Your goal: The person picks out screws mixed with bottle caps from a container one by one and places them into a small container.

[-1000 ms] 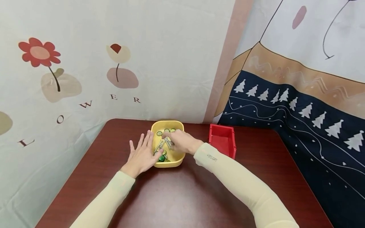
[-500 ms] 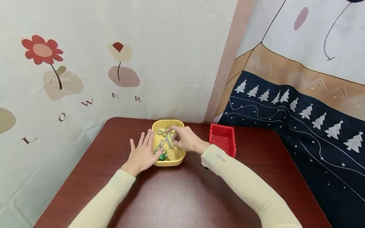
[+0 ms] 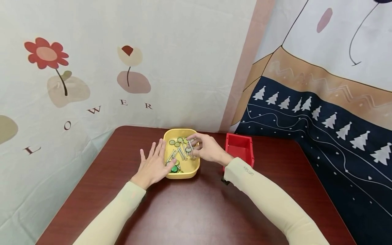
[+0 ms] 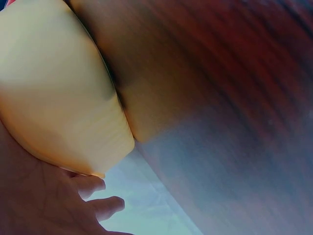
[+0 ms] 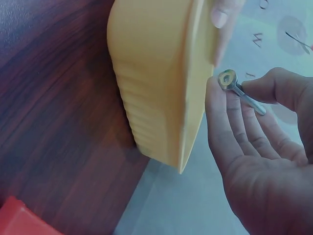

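A yellow tray (image 3: 183, 176) holds several silver bolts (image 3: 180, 153) in its middle and round bottle caps, some green (image 3: 174, 168) at the near end, others (image 3: 177, 144) at the far end. My right hand (image 3: 209, 149) is over the tray's right rim, pinching a bolt (image 5: 248, 99) between thumb and fingertips, its socketed head plain in the right wrist view. My left hand (image 3: 151, 170) rests along the tray's left side with straight, spread fingers, the thumb over the rim. The left wrist view shows that hand (image 4: 44, 200) against the tray's outer wall (image 4: 54, 88).
An open red bin (image 3: 237, 153) stands on the dark wooden table (image 3: 190, 211), right of the tray and partly behind my right forearm. Printed cloth (image 3: 190, 68) hangs right behind the table's far edge, and more drops along its right side.
From among the bolts, my right hand has risen and moved right to the tray's rim, now with a bolt in its fingers. The left hand has stayed in place.
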Demonstrator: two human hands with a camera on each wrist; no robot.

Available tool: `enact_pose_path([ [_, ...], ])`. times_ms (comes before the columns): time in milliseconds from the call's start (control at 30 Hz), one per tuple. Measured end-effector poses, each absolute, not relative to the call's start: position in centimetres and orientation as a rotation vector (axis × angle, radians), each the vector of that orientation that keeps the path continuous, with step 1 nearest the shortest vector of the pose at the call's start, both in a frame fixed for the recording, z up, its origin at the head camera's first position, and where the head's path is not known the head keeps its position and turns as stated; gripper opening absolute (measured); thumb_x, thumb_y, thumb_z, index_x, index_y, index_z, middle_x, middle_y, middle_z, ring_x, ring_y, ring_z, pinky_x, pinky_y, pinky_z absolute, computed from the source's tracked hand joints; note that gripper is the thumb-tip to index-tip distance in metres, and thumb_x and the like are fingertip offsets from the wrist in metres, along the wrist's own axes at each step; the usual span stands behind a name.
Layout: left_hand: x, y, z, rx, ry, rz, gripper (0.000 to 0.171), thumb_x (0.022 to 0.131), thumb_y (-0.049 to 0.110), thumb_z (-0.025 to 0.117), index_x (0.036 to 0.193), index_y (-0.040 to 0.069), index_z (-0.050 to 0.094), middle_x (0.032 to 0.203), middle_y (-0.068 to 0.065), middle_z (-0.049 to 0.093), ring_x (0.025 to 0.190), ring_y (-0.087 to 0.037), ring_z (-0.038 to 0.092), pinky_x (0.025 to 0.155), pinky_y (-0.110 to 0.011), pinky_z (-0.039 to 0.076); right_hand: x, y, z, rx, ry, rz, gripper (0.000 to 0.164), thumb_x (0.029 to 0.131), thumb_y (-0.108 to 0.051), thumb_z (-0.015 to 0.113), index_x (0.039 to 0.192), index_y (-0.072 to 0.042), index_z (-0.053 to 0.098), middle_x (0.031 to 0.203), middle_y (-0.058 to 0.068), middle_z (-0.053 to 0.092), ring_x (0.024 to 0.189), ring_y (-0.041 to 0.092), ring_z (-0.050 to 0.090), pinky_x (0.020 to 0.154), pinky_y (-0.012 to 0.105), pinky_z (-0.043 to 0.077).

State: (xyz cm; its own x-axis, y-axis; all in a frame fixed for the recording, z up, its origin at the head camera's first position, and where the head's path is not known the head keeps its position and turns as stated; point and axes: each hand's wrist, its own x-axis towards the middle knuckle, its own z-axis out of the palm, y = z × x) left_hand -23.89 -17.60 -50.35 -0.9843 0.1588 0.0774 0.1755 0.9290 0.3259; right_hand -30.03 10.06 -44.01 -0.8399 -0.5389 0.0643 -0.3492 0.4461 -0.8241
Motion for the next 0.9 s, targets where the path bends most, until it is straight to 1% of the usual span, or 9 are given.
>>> enact_pose_path([
  [100, -23.9, -17.6, -50.3, -0.264, -3.035, -0.520, 0.104, 0.116, 0.065, 0.053, 0.188, 0.005, 0.009, 0.198, -0.015, 0.008, 0.184, -0.049, 0.011, 0.135, -0.093, -0.001, -30.1, 10.8, -43.9, -0.719, 2.398, -1.453, 0.053, 0.101, 0.003, 0.081, 0.151, -0.013, 0.073, 0.137, 0.020, 0.083, 0.112, 0.035, 0.087, 0.094, 0.041, 0.074],
  [233, -23.9, -17.6, -50.3, -0.261, -3.032, -0.523, 0.103, 0.116, 0.065, 0.054, 0.188, 0.005, 0.010, 0.198, -0.015, 0.008, 0.184, -0.050, 0.012, 0.135, -0.093, 0.000, -30.0, 11.8, -43.6, -0.649, 2.268, -1.582, 0.054, 0.102, 0.005, 0.077, 0.153, -0.011, 0.072, 0.138, 0.019, 0.082, 0.120, 0.052, 0.083, 0.092, 0.043, 0.074],
  [333, -23.9, -17.6, -50.3, -0.261, -3.031, -0.525, 0.103, 0.116, 0.065, 0.054, 0.188, 0.005, 0.011, 0.198, -0.015, 0.008, 0.184, -0.050, 0.012, 0.135, -0.093, 0.000, -29.9, 12.5, -43.4, -0.592, 2.185, -1.654, 0.054, 0.102, 0.004, 0.078, 0.154, -0.009, 0.070, 0.140, 0.023, 0.080, 0.118, 0.048, 0.084, 0.092, 0.045, 0.074],
  [467, -23.9, -17.6, -50.4, -0.263, -3.031, -0.529, 0.103, 0.116, 0.065, 0.053, 0.188, 0.005, 0.010, 0.199, -0.014, 0.008, 0.184, -0.050, 0.012, 0.135, -0.093, -0.002, -30.0, 13.6, -43.2, -0.524, 2.120, -1.724, 0.054, 0.103, 0.004, 0.079, 0.154, -0.009, 0.070, 0.140, 0.024, 0.079, 0.109, 0.031, 0.087, 0.092, 0.046, 0.074],
  [533, -24.0, -17.6, -50.4, -0.262, -3.030, -0.531, 0.103, 0.116, 0.065, 0.053, 0.188, 0.006, 0.010, 0.199, -0.014, 0.008, 0.184, -0.049, 0.012, 0.135, -0.093, -0.003, -30.1, 14.2, -43.1, -0.500, 2.100, -1.746, 0.053, 0.104, 0.005, 0.078, 0.154, -0.010, 0.069, 0.142, 0.025, 0.078, 0.110, 0.033, 0.087, 0.092, 0.046, 0.074],
  [667, -24.0, -17.6, -50.5, -0.260, -3.028, -0.534, 0.103, 0.116, 0.065, 0.053, 0.188, 0.006, 0.010, 0.199, -0.014, 0.008, 0.184, -0.049, 0.012, 0.135, -0.093, -0.002, -30.1, 15.4, -42.8, -0.452, 2.080, -1.775, 0.054, 0.105, 0.003, 0.078, 0.157, -0.010, 0.067, 0.149, 0.030, 0.074, 0.119, 0.044, 0.085, 0.093, 0.045, 0.074],
  [733, -24.0, -17.7, -50.6, -0.259, -3.028, -0.536, 0.103, 0.116, 0.065, 0.053, 0.188, 0.006, 0.010, 0.199, -0.014, 0.008, 0.184, -0.049, 0.012, 0.135, -0.093, -0.002, -30.1, 16.0, -42.6, -0.427, 2.081, -1.789, 0.054, 0.106, 0.002, 0.079, 0.157, -0.009, 0.067, 0.150, 0.031, 0.073, 0.120, 0.045, 0.084, 0.094, 0.045, 0.074],
  [800, -24.0, -17.7, -50.6, -0.261, -3.029, -0.538, 0.103, 0.116, 0.065, 0.053, 0.188, 0.006, 0.010, 0.199, -0.014, 0.007, 0.184, -0.049, 0.011, 0.135, -0.093, -0.003, -30.1, 16.7, -42.5, -0.406, 2.083, -1.808, 0.055, 0.105, 0.002, 0.079, 0.158, -0.009, 0.066, 0.148, 0.029, 0.073, 0.118, 0.043, 0.085, 0.094, 0.044, 0.073],
  [900, -24.0, -17.7, -50.6, -0.264, -3.028, -0.538, 0.103, 0.116, 0.065, 0.053, 0.188, 0.006, 0.010, 0.199, -0.013, 0.007, 0.184, -0.049, 0.011, 0.135, -0.092, -0.002, -30.2, 17.6, -42.4, -0.387, 2.105, -1.825, 0.056, 0.105, 0.002, 0.079, 0.158, -0.008, 0.065, 0.144, 0.025, 0.074, 0.109, 0.031, 0.087, 0.094, 0.042, 0.073],
])
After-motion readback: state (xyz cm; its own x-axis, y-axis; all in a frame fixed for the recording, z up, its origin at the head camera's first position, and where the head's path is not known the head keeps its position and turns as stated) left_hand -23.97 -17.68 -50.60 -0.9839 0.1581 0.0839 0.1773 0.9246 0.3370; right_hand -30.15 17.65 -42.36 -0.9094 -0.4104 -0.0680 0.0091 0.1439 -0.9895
